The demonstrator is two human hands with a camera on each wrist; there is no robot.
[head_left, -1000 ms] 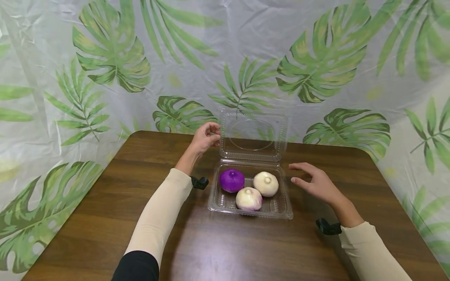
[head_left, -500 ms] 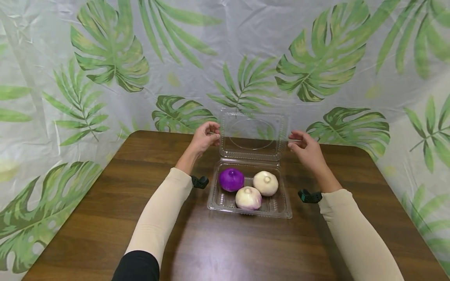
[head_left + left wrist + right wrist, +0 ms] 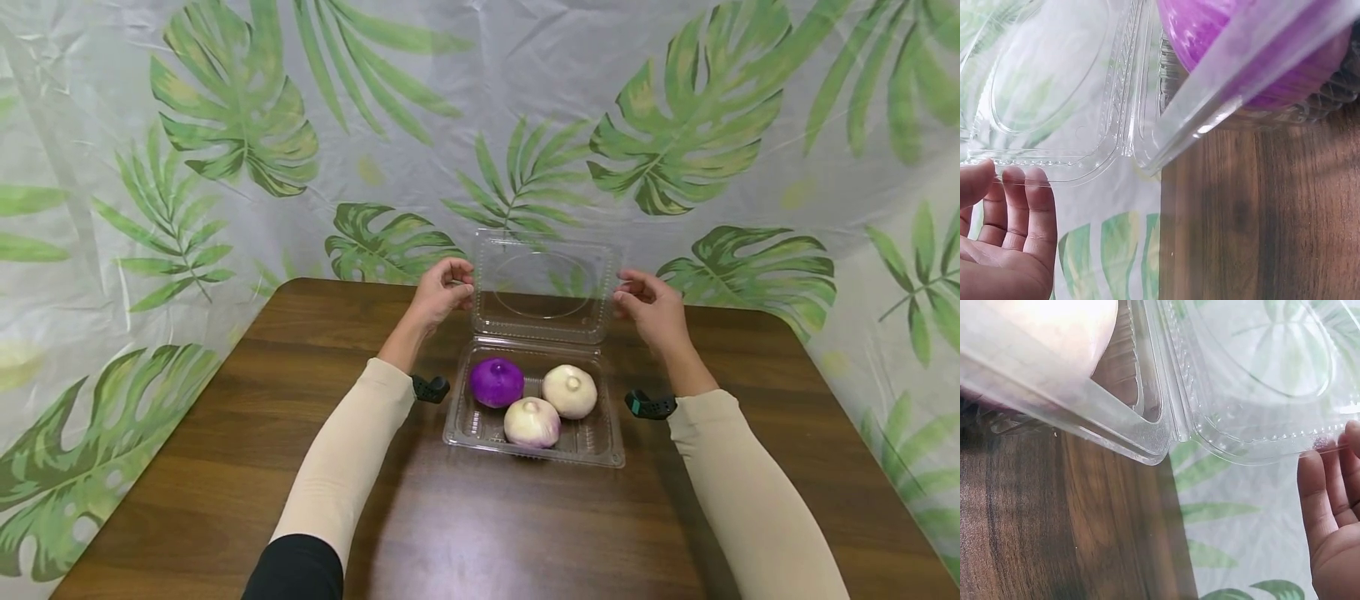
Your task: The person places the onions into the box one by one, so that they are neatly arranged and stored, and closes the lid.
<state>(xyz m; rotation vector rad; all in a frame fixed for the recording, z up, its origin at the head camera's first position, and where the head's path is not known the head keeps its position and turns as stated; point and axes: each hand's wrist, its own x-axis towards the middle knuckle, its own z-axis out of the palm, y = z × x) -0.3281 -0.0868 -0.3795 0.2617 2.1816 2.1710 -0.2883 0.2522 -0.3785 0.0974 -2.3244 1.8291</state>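
A clear plastic clamshell box (image 3: 611, 454) lies on the table with its lid (image 3: 536, 325) raised upright at the back. In its base sit a purple onion (image 3: 497, 383) at the left, a whitish onion (image 3: 569, 393) at the right and another whitish onion (image 3: 532, 423), tinged purple, in front. My left hand (image 3: 442, 293) pinches the lid's left edge between thumb and fingers, as the left wrist view shows with the hand (image 3: 1019, 231) close up. On the opposite edge, my right hand (image 3: 654, 310) pinches the lid; part of that hand (image 3: 1338, 519) leaves the right wrist view.
The brown wooden table (image 3: 225, 467) has rounded far corners. Behind it hangs a pale sheet (image 3: 525, 100) printed with green leaves, close to the raised lid. Each wrist wears a dark strap (image 3: 650, 405).
My right hand has moved from beside the base up to the lid's right edge and now pinches it. My left hand stays at the left edge. The onions have not moved.
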